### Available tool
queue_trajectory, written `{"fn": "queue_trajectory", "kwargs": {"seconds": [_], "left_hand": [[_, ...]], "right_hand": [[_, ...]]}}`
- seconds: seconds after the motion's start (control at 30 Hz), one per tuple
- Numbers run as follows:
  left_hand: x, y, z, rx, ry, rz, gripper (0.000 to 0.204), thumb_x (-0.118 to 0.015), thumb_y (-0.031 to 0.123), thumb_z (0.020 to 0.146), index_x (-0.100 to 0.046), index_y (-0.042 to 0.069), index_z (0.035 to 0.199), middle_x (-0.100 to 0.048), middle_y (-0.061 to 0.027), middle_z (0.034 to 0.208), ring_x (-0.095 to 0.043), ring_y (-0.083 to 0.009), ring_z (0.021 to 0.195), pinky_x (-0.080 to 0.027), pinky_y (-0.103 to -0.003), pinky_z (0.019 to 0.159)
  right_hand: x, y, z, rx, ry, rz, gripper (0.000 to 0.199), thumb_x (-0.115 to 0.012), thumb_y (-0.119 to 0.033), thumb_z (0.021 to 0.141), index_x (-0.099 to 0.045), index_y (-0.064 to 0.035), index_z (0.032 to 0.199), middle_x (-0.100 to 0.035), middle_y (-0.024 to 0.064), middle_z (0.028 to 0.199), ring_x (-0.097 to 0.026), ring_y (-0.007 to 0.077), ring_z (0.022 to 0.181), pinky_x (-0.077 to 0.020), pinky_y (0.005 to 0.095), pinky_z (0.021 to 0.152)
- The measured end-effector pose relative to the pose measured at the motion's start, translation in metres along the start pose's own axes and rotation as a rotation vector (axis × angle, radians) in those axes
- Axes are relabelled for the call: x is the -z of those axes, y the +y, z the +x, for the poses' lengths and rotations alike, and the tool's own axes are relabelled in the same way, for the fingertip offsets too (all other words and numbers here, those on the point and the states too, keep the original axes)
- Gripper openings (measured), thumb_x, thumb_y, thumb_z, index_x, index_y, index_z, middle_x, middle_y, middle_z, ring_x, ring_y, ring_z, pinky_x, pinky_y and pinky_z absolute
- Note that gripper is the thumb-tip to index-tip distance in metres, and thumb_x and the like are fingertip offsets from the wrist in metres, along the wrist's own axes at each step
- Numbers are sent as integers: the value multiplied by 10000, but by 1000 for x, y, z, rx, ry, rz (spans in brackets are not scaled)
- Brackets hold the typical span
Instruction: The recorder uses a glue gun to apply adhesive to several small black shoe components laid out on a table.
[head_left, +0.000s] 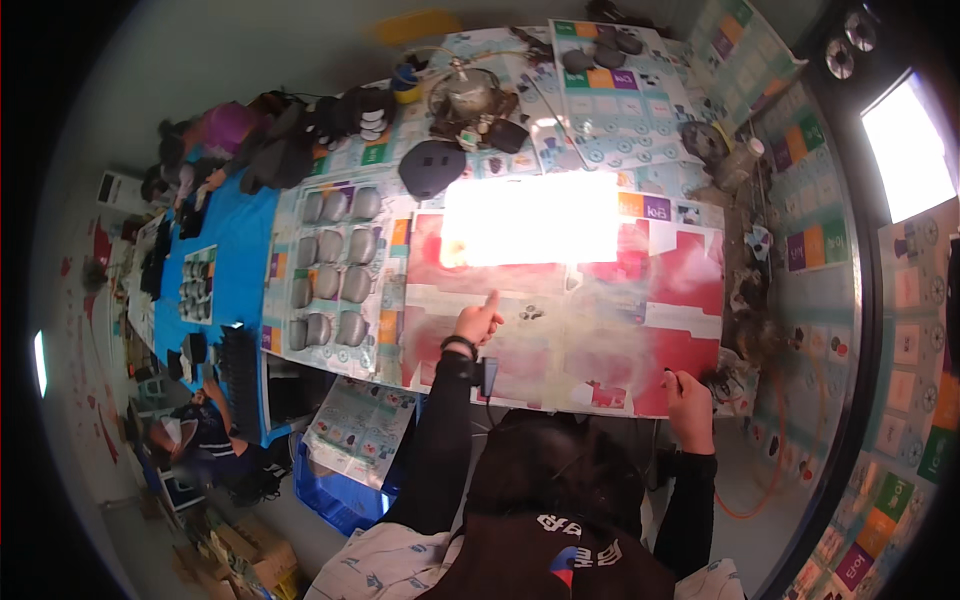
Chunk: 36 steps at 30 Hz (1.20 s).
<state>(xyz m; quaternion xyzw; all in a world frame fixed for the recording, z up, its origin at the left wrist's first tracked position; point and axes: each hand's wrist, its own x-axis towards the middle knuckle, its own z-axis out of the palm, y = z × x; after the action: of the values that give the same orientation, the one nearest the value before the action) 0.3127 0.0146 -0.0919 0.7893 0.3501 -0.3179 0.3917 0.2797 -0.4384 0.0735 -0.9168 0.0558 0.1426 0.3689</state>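
Observation:
Over the red-and-white printed sheet (pixel 610 340) on the table, my left hand (pixel 478 324) has one finger stretched out, with nothing visible in it. Just right of it, a few small dark pieces (pixel 530 313) lie on the sheet. My right hand (pixel 690 405) is closed at the sheet's near right edge. A tiny dark tip shows at its fingers; what it belongs to is too small to name. By my left wrist, a small dark box-shaped device (pixel 489 376) with a cable sits at the table edge. A glaring white light panel (pixel 530 218) hides the sheet's far part.
Rows of grey rounded pads (pixel 327 282) lie left of the sheet. Farther back are a dark rounded piece (pixel 432 168) and a metal pot-like apparatus (pixel 470 92). A blue crate (pixel 325 495) stands below the table. At far left, another person (pixel 205 430) sits by a blue-covered table (pixel 235 225).

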Motion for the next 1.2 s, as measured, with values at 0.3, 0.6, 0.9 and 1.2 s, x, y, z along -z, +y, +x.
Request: {"fn": "queue_trajectory", "kwargs": {"seconds": [0.3, 0.6, 0.9, 1.2], "left_hand": [[41, -201, -183, -856, -203, -2417, 1119, -330, 871, 856, -161, 35, 1581, -278, -304, 1598, -393, -450, 1428, -592, -497, 945], [43, -324, -315, -904, 317, -2411, 1110, -218, 905, 863, -278, 59, 1578, -410, -208, 1536, -507, -321, 1312, -593, -350, 851], [36, -385, -339, -770, 443, -2159, 849, -437, 721, 974, -468, 26, 1460, -584, -148, 1389, -636, -287, 1131, -571, -344, 855], [15, -451, -336, -581, 383, -2153, 603, -590, 531, 1006, -537, 69, 1389, -655, -96, 1253, -664, -241, 1020, -562, -334, 805]], "right_hand": [[-22, 129, 46, -292, -554, 1525, 252, -558, -366, 1058, -604, -120, 1083, -501, -45, 763, -439, 65, 612, -363, 207, 523], [-25, 20, 31, -398, -514, 1161, 250, -582, -368, 1041, -606, -152, 918, -543, -30, 739, -450, 126, 625, -368, 269, 595], [-41, -37, -3, -335, -326, 1158, 158, -570, -222, 1033, -644, -84, 1015, -595, -16, 785, -526, 121, 634, -443, 261, 578], [-54, -75, -80, -297, -327, 1076, 171, -568, -187, 1015, -667, -49, 1036, -623, 12, 799, -552, 134, 667, -442, 257, 582]]}}
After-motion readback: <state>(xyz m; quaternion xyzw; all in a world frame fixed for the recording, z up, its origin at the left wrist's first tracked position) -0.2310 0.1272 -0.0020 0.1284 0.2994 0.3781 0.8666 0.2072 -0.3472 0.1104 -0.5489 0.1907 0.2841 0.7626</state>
